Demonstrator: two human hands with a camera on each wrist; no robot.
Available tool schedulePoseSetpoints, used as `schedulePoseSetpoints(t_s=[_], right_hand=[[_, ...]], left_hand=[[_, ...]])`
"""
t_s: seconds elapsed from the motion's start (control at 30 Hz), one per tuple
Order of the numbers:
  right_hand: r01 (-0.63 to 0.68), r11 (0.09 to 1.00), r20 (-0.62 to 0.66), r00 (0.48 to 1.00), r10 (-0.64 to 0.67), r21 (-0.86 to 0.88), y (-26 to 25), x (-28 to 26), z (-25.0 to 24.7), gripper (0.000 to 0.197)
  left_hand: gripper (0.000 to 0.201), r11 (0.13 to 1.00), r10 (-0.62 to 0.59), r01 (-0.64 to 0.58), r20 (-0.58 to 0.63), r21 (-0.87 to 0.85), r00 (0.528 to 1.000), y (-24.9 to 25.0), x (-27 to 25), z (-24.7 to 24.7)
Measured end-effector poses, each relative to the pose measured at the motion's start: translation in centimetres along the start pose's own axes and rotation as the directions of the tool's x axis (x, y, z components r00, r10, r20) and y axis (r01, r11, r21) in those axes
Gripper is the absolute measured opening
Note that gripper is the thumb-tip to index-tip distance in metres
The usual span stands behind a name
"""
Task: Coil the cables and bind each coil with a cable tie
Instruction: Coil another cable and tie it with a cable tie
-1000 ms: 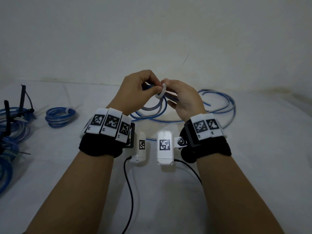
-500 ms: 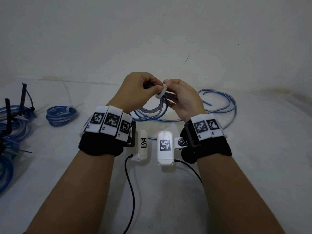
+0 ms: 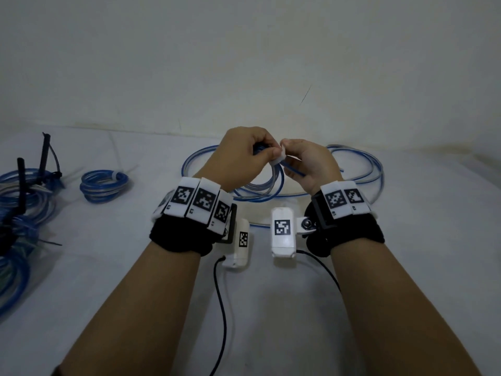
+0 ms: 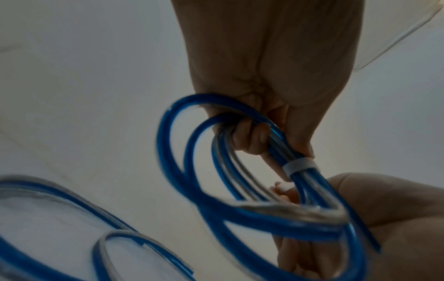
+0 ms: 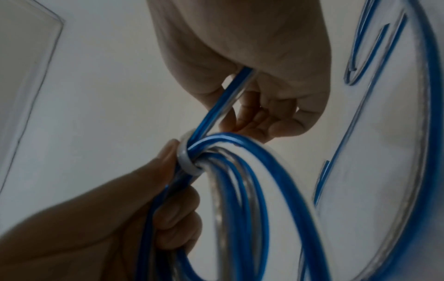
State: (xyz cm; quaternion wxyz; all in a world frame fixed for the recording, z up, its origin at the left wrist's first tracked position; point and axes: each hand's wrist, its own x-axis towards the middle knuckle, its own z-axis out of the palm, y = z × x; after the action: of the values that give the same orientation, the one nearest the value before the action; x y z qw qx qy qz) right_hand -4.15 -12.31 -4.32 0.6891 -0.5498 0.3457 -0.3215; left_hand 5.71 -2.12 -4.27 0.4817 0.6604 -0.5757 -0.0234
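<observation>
There, above the white table point(image 3: 271, 308), the left hand point(image 3: 238, 156) held its grip tight round the strands of the blue cable coil point(image 3: 267, 183). The right hand point(image 3: 309, 164) pinched the white cable tie point(image 3: 280, 158) looped round that bundle. A bound coil point(image 3: 103, 185) lay well apart, left.
</observation>
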Motion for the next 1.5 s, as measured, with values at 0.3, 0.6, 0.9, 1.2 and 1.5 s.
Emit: schedulePoseSetpoints(t_s=[0.3, 0.6, 0.9, 1.2, 1.5], right_hand=[[-0.027, 0.994, 0.026, 0.999, 0.03, -0.108, -0.9, -1.0, 0.7, 0.016], [0.016, 0.995, 0.094, 0.996, -0.007, -0.102, -3.5, -3.7, 1.9, 0.016], [0.066, 0.974, 0.082, 0.995, -0.049, -0.218, -5.1, -5.8, 4.0, 0.021], [0.458, 0.789, 0.004, 0.866, -0.5, -0.41, -6.6, -9.4, 3.8, 0.016], [0.333, 0.932, 0.251, 0.923, -0.292, -0.142, -5.4, -12.1, 7.3, 0.022]], left_hand=[[0.006, 1.0, 0.0, -0.002, -0.061, -0.023, 0.998, 0.6, 0.0, -1.2], [0.006, 1.0, 0.002, 0.0, -0.061, 0.025, 0.998, 2.1, -0.8, -2.5], [0.007, 0.998, -0.006, 0.012, -0.108, 0.06, 0.994, 4.0, -2.9, -4.7], [0.006, 0.995, -0.1, 0.091, -0.39, -0.041, 0.915, 5.9, -4.3, -7.2], [0.029, 0.975, -0.144, 0.083, -0.297, -0.208, 0.944, 7.4, -6.3, -8.4]])
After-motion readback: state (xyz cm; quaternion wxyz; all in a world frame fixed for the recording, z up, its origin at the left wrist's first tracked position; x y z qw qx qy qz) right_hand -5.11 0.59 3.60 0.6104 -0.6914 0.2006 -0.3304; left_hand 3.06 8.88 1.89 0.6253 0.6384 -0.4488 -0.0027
